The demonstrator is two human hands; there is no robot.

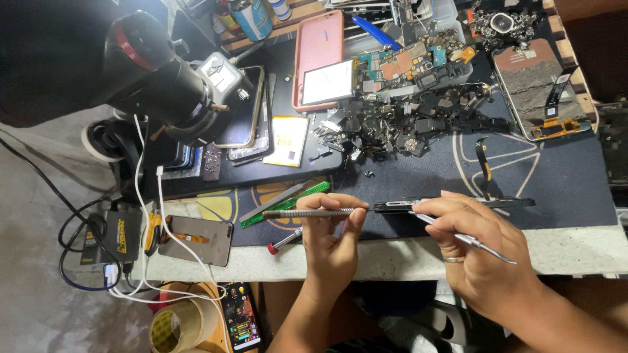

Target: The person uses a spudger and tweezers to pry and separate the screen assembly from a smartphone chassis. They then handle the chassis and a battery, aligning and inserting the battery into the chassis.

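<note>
My left hand (332, 238) grips a slim metal screwdriver (307, 213) held level, its tip pointing right at the edge of a dark phone frame (504, 203). My right hand (476, 252) holds that thin phone frame edge-on between thumb and fingers, together with silver tweezers (487, 248) that stick out to the lower right. A ring is on one finger of my right hand. Both hands hover over the front edge of the dark work mat (556, 176).
A heap of small black phone parts (405, 124) and circuit boards (399, 62) lies at the back. A pink phone case (317, 46), a microscope (170, 85), an opened phone (540, 88), a green tool (288, 204), a red-tipped screwdriver (282, 242), cables and a tape roll (173, 327) sit around.
</note>
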